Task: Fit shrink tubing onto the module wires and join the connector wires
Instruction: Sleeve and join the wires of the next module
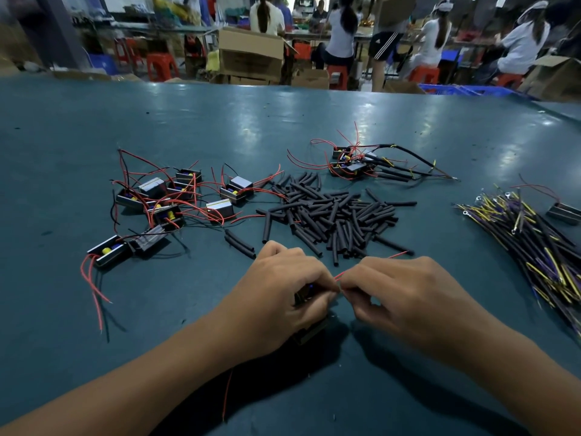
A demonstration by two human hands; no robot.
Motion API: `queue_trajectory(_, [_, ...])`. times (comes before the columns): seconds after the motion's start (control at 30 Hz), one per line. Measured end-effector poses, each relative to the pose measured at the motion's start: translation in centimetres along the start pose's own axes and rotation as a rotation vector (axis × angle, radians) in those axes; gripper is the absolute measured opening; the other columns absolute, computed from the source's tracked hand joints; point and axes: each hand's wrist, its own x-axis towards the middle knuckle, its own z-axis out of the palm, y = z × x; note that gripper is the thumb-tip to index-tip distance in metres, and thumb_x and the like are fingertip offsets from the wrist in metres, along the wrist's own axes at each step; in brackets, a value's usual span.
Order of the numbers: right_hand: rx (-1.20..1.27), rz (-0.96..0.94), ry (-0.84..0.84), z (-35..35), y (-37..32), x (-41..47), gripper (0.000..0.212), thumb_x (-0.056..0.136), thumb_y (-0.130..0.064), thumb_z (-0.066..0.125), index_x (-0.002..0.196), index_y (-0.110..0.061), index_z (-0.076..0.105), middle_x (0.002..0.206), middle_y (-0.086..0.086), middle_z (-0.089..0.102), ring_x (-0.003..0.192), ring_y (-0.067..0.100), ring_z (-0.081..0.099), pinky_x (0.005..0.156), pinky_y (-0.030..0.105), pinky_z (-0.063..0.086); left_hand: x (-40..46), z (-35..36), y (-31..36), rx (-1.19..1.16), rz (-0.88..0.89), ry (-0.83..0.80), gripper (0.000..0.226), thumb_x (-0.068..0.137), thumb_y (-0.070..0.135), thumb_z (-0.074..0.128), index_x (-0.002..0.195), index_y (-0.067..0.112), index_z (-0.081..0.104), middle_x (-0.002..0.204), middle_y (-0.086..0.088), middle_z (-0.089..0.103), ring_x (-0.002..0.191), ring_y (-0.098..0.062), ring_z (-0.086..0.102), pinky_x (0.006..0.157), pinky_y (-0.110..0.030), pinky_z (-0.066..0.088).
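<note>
module [309, 292] mostly hidden in left hand [283, 291] fingers; right hand [396, 287] pinches red wire [341, 274].

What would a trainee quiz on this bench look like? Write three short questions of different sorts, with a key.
1. True or false: the pile of black shrink tubing lies beyond both hands, about mid-table.
2. Multiple choice: the module being worked on is held by A) the left hand, B) the right hand, C) neither.
3. Fill in: the right hand pinches a thin ___ wire.

Key:
1. True.
2. A; the left hand grips it low over the green table.
3. Red; its tip pokes out past the knuckles.
</note>
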Motion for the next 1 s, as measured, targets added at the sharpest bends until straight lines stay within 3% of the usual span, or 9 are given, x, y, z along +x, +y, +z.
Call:
queue_trajectory(0.23, [-0.004,-0.055,0.042,0.22,0.31,-0.01,0.02,0.092,-0.009,0.055,0.081,-0.008,0.071,0.071,0.004,0.061,0.059,0.026,0.058,0.046,0.04,0.048,0.14,-0.07,0.31,0.006,0.016,0.02,0.002,0.086,0.024,0.071,0.086,0.023,0.07,0.077,0.026,0.051,0.072,0.006,0.041,0.079,-0.028,0.036])
queue_trajectory(0.37, [-0.029,-0.128,0.087,0.31,0.26,0.31,0.019,0.09,-0.005,0.056,0.074,-0.007,0.066,0.067,0.003,0.054,0.057,0.025,0.049,0.047,0.04,0.045,0.2,-0.12,0.42,0.008,0.029,0.013,0.003,0.086,0.022,0.072,0.085,0.023,0.069,0.078,0.026,0.051,0.072,0.005,0.042,0.079,-0.03,0.038])
queue_trajectory(0.6, [-0.056,-0.123,0.113,0.5,0.17,0.4,0.023,0.088,-0.006,0.052,0.071,-0.007,0.067,0.065,0.004,0.056,0.054,0.026,0.048,0.045,0.038,0.044,0.18,-0.37,0.68,-0.003,0.013,0.011,0.002,0.086,0.023,0.07,0.085,0.022,0.069,0.077,0.025,0.052,0.072,0.002,0.044,0.078,-0.036,0.04])
queue_trajectory(0.83, [-0.107,-0.147,0.198,0.64,-0.34,0.64,0.023,0.088,-0.007,0.055,0.066,-0.009,0.064,0.062,0.003,0.052,0.052,0.024,0.042,0.044,0.036,0.042,0.27,-0.43,0.65,-0.002,0.018,0.021,0.005,0.085,0.022,0.069,0.084,0.025,0.066,0.073,0.034,0.042,0.073,0.01,0.039,0.081,-0.029,0.035])
queue_trajectory(1.0, [-0.054,-0.091,0.196,0.45,0.47,0.54,0.024,0.093,-0.011,0.055,0.073,-0.007,0.068,0.067,0.003,0.06,0.056,0.025,0.055,0.049,0.037,0.047,0.35,-0.73,0.3,0.022,-0.008,0.011,0.002,0.087,0.023,0.068,0.088,0.022,0.069,0.078,0.029,0.049,0.075,0.005,0.043,0.081,-0.031,0.036])
